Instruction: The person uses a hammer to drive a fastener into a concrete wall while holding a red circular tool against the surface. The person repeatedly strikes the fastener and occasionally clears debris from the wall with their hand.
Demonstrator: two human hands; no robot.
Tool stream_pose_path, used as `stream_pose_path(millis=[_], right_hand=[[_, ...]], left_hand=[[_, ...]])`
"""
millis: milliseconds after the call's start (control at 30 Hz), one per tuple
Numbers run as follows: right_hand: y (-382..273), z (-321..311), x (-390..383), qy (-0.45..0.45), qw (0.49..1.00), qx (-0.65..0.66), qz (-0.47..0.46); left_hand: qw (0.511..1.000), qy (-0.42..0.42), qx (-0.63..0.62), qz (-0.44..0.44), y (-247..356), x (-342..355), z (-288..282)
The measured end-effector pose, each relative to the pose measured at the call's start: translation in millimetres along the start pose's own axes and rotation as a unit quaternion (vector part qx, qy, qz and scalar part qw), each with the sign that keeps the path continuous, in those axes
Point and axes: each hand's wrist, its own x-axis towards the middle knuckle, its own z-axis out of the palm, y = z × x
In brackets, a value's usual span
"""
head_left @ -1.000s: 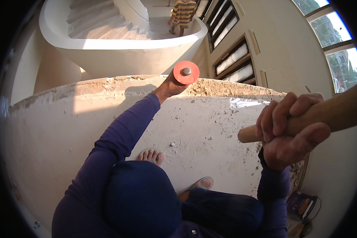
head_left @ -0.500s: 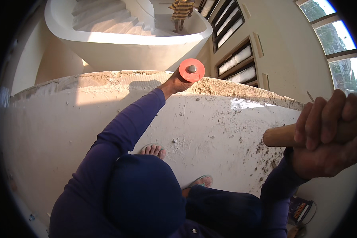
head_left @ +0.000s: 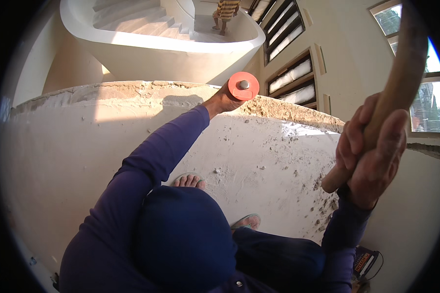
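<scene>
My left hand (head_left: 224, 103) is closed on a chisel with a round red guard (head_left: 237, 94) and metal striking end, held at the rough, broken concrete edge (head_left: 141, 89) of the white, dusty surface under my feet. My right hand (head_left: 364, 154), at the right, grips a wooden tool handle (head_left: 404, 61) angled steeply upward; its far end is cut off at the top of the view. Plaster crumbs are scattered along the right part of the surface between my hands.
Beyond the edge are a white curved staircase (head_left: 146, 58) and a person in a striped top (head_left: 225, 10) on its landing. Window openings (head_left: 290, 78) line the right wall. My sandaled feet (head_left: 190, 181) stand below; a dark container (head_left: 364, 261) lies at lower right.
The wooden handle has swung from a near-level angle to steeply upright, with my right hand turning. My left hand and chisel shifted slightly rightward in view. The person on the landing changed stance.
</scene>
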Motion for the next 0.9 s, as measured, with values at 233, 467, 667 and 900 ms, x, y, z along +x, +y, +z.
stream_pose_path(millis=[233, 467, 667, 900], right_hand=[[56.0, -5.7, -5.9, -0.005, 0.969, 0.133, -0.206], [97.3, -2.3, -4.8, -0.15, 0.943, -0.276, 0.113], [-35.6, -34.0, 2.7, 0.001, 0.983, 0.123, -0.132], [148.6, 9.7, -20.6, -0.146, 0.926, -0.348, 0.009]], left_hand=[[1.0, -0.019, -0.005, 0.012, 3.8, 5.3, 4.3], [0.999, -0.032, 0.01, 0.02, 2.2, 6.3, 7.3], [1.0, -0.02, 0.018, 0.008, 19.7, 4.2, 9.1], [0.998, 0.016, -0.033, 0.06, 7.8, 9.3, 13.3]])
